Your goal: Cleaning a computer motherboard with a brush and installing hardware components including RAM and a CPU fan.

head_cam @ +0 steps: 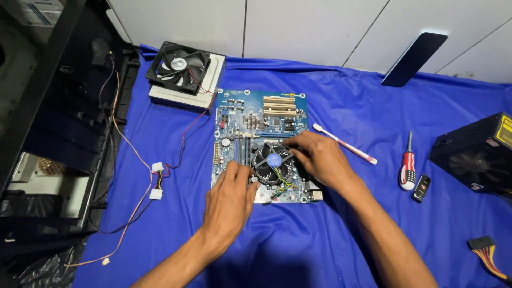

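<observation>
A blue motherboard (pixel 250 114) lies flat on a blue cloth (pixel 298 240). A round black cooler fan (pixel 272 162) with a blue centre sits on the board's near half. My left hand (pixel 232 197) rests on the board's near left corner, fingertips touching the fan's left rim. My right hand (pixel 320 157) lies over the fan's right side, fingers curled on its upper right edge. Coloured wires (pixel 282 188) run from the fan toward the board's near edge.
A black case fan (pixel 178 66) lies on a grey drive box (pixel 181 98) at the back left. A toothbrush (pixel 346 145), a red-handled screwdriver (pixel 408 168) and a small black-red object (pixel 421 188) lie right. A black power supply (pixel 477 154) sits far right, an open computer case (pixel 48 133) left.
</observation>
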